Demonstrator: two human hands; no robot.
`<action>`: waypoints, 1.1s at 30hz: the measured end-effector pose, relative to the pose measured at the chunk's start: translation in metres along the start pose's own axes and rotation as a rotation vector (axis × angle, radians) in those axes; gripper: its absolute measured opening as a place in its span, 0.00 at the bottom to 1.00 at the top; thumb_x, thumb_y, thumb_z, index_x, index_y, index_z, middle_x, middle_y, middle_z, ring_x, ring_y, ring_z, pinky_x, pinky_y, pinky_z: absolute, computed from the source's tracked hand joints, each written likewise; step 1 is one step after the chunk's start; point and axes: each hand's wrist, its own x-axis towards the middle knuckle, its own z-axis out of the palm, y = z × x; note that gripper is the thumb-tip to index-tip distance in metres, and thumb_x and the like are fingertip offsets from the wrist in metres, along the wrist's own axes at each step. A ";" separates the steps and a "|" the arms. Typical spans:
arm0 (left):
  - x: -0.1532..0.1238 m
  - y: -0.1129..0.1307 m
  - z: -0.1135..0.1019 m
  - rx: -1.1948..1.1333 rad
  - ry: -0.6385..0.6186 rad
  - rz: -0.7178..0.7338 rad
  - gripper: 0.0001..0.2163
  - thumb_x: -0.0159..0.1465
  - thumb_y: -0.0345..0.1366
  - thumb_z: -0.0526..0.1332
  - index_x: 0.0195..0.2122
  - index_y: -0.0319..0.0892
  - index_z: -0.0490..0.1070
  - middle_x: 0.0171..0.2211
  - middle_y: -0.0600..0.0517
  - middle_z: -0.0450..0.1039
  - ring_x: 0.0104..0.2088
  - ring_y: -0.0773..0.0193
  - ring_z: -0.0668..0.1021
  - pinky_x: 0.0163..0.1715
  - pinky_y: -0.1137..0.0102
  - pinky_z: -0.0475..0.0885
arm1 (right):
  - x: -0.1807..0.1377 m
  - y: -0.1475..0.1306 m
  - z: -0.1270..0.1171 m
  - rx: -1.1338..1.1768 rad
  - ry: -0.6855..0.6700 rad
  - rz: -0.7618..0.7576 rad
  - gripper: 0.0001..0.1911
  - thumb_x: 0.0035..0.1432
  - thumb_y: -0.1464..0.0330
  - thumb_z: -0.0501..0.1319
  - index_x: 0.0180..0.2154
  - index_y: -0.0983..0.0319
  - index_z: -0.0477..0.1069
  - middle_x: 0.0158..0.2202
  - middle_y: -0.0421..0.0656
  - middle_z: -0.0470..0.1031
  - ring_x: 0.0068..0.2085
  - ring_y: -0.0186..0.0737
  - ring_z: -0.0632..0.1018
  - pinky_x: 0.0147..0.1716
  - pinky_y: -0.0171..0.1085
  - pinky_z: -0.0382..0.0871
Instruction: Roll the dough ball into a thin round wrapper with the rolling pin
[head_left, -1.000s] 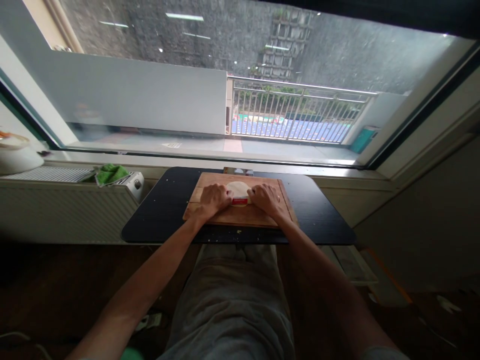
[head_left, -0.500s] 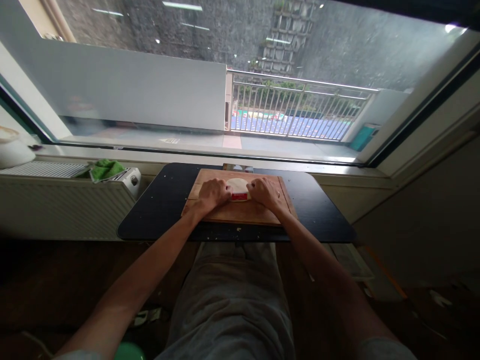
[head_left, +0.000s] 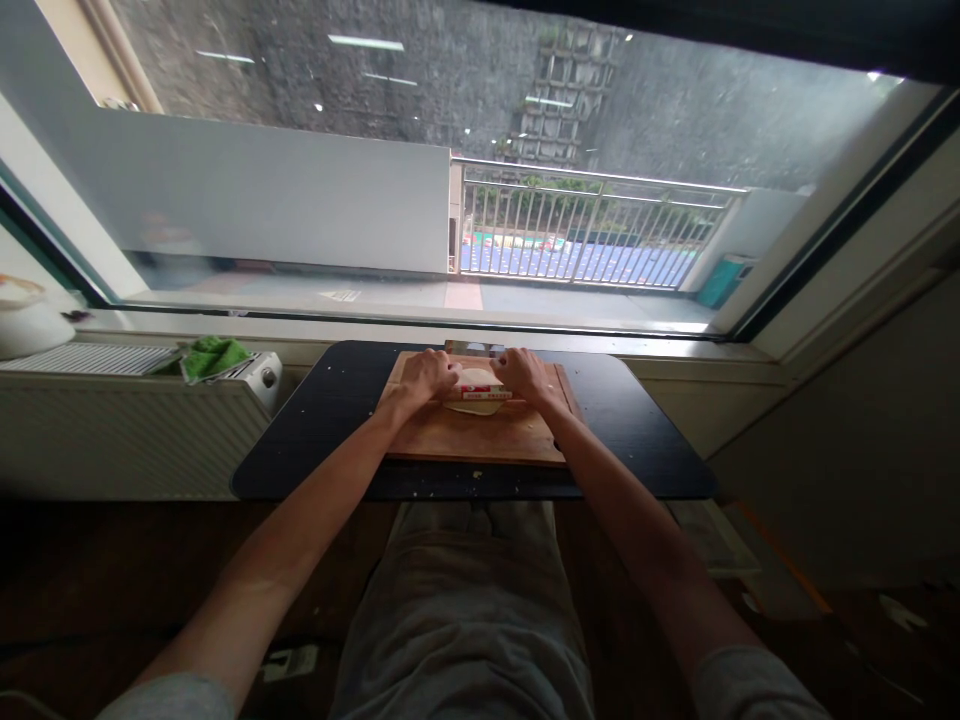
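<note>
A person stands at a dark tabletop, both arms stretched forward over a wooden board, which serves as the landmark here. Above the middle of the board lies a rolling pin, set crosswise, with a white and red label on its visible stretch; the print is too small to read. The left hand is curled in a fist around the pin's end toward the board's left side, and the right hand is closed in the same way around the end toward its right side. The grips hide both tips of the pin.

Under the pin, a thin, pale sheet of dough rests on the board, one edge showing on the near side of the pin and more of it on the far side. Pale crumbs dot the tabletop in front of the board. Just behind the board's far edge is a small flat object, partly hidden and hard to make out. Well to the left of the board, a green cloth lies on a radiator. Beyond the board, a wide window looks out on a metal railing.
</note>
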 end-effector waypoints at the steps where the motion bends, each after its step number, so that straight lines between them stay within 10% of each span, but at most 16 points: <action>1: 0.000 0.000 0.000 0.003 0.001 0.005 0.26 0.73 0.48 0.52 0.48 0.32 0.84 0.47 0.30 0.84 0.48 0.47 0.85 0.50 0.63 0.76 | -0.001 0.000 0.000 0.001 0.002 -0.007 0.22 0.72 0.60 0.55 0.44 0.65 0.85 0.38 0.56 0.85 0.35 0.44 0.81 0.33 0.36 0.59; 10: -0.019 -0.002 0.013 -0.013 0.101 0.067 0.23 0.72 0.45 0.52 0.44 0.39 0.86 0.43 0.36 0.85 0.45 0.49 0.85 0.47 0.63 0.75 | -0.022 0.002 0.006 -0.003 0.038 -0.098 0.23 0.72 0.61 0.54 0.36 0.64 0.84 0.33 0.51 0.83 0.32 0.41 0.77 0.32 0.37 0.55; 17: -0.032 -0.014 0.001 -0.038 0.123 0.123 0.20 0.74 0.42 0.52 0.42 0.42 0.84 0.44 0.39 0.84 0.45 0.51 0.84 0.48 0.64 0.72 | -0.034 0.024 -0.013 0.198 -0.183 -0.552 0.14 0.67 0.61 0.64 0.42 0.63 0.83 0.38 0.44 0.82 0.35 0.36 0.75 0.38 0.32 0.61; 25: -0.065 -0.007 -0.005 -0.066 0.103 0.638 0.16 0.76 0.43 0.57 0.58 0.45 0.76 0.56 0.43 0.77 0.55 0.52 0.79 0.56 0.62 0.72 | -0.030 0.026 -0.030 0.185 -0.308 -0.589 0.11 0.65 0.63 0.67 0.42 0.64 0.83 0.39 0.44 0.80 0.36 0.36 0.73 0.39 0.33 0.63; 33: -0.066 -0.003 0.014 0.216 0.204 0.790 0.12 0.75 0.32 0.56 0.51 0.39 0.80 0.51 0.38 0.80 0.48 0.51 0.81 0.53 0.55 0.73 | -0.021 0.028 -0.031 0.224 -0.243 -0.573 0.13 0.69 0.60 0.66 0.41 0.63 0.83 0.37 0.45 0.81 0.34 0.37 0.73 0.35 0.35 0.61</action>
